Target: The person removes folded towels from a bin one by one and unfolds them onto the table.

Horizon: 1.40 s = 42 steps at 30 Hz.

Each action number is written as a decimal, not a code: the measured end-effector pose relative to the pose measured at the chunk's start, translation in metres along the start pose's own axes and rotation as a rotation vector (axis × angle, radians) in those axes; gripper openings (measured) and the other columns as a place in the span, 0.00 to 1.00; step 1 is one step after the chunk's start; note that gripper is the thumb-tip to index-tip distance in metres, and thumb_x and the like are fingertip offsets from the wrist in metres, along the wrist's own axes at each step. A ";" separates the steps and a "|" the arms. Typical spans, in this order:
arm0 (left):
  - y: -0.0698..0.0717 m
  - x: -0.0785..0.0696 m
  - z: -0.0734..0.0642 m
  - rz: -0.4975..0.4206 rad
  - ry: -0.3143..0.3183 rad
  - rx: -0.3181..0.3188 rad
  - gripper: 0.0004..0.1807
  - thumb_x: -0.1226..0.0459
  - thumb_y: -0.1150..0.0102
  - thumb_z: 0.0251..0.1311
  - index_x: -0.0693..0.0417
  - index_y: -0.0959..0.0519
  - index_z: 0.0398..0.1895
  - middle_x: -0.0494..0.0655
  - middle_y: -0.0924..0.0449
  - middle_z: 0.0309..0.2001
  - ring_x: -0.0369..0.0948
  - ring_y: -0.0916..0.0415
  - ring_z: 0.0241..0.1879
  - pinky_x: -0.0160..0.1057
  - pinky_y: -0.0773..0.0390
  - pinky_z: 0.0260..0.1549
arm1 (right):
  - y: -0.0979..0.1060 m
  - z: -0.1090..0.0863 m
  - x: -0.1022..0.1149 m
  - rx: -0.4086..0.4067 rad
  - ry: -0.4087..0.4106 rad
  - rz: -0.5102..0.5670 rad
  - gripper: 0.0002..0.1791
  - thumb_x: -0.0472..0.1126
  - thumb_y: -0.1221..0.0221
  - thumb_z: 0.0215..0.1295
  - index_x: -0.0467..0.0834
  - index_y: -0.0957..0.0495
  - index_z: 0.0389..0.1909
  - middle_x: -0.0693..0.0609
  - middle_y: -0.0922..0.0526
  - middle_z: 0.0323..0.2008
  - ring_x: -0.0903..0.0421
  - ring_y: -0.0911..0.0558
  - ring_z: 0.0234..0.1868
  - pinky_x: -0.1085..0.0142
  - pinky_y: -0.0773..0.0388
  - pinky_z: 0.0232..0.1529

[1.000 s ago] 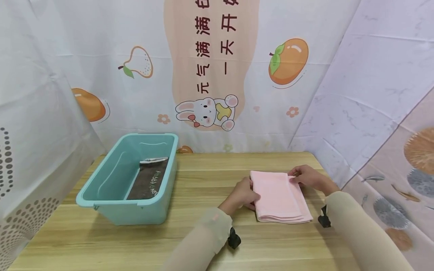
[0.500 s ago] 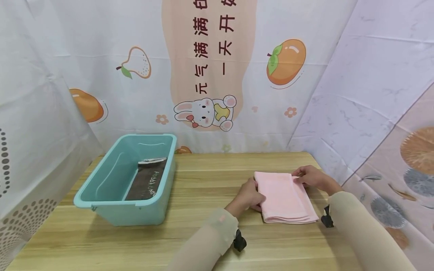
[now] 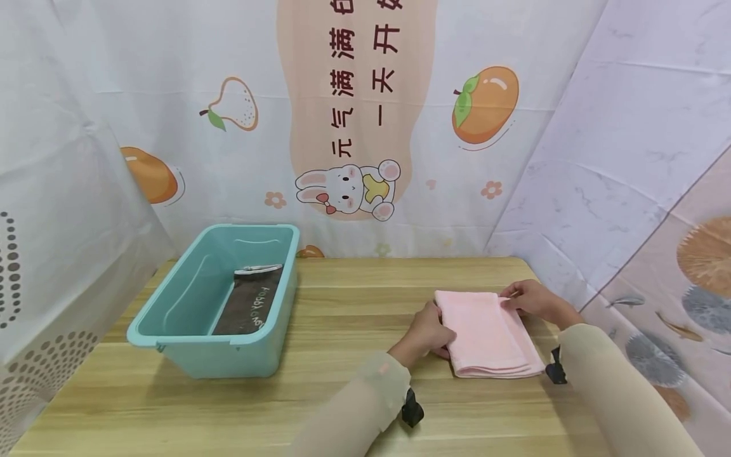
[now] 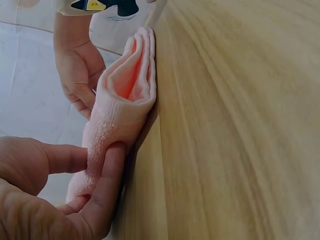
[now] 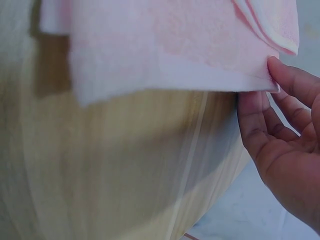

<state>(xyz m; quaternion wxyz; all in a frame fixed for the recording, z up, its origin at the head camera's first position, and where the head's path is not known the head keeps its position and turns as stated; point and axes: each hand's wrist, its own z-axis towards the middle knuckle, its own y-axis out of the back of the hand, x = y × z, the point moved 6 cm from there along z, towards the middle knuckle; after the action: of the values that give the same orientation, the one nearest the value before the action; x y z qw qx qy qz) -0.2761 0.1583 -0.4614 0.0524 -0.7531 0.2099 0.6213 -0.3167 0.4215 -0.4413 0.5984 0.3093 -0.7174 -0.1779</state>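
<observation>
A folded pink towel [image 3: 482, 333] lies on the right part of the wooden table, its layers showing at the near edge. My left hand [image 3: 427, 330] pinches the towel's left folded edge, thumb on top and fingers against the side. In the left wrist view the thumb and fingers of the left hand [image 4: 65, 185] close on the rolled fold of the towel [image 4: 112, 120]. At the far right corner my right hand [image 3: 533, 300] pinches the towel. The right wrist view shows the right hand [image 5: 287, 115] with its thumb above and fingers beneath that corner.
A teal plastic bin [image 3: 200, 352] stands on the left of the wooden table [image 3: 342, 298]. Inside it lies a dark brown item [image 3: 248, 304] with pale lettering and a white edge. Printed curtains [image 3: 240, 152] hang behind and on both sides.
The towel has shifted a little to the right across the table, with both hands moving along on its edges. The bin stays in place.
</observation>
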 end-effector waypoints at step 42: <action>-0.051 -0.069 0.036 0.877 -0.471 0.092 0.19 0.57 0.34 0.66 0.47 0.22 0.58 0.39 0.18 0.45 0.33 0.22 0.44 0.31 0.24 0.37 | 0.003 -0.002 -0.011 -0.052 -0.042 -0.041 0.11 0.30 0.37 0.65 0.25 0.20 0.44 0.49 0.18 0.32 0.58 0.22 0.32 0.66 0.22 0.35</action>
<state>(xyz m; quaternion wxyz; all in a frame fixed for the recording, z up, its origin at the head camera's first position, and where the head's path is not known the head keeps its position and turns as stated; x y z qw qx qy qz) -0.2994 0.2344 -0.4132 -0.1348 -0.4298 0.5165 0.7282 -0.3145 0.4310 -0.4469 0.5873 0.3043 -0.7185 -0.2150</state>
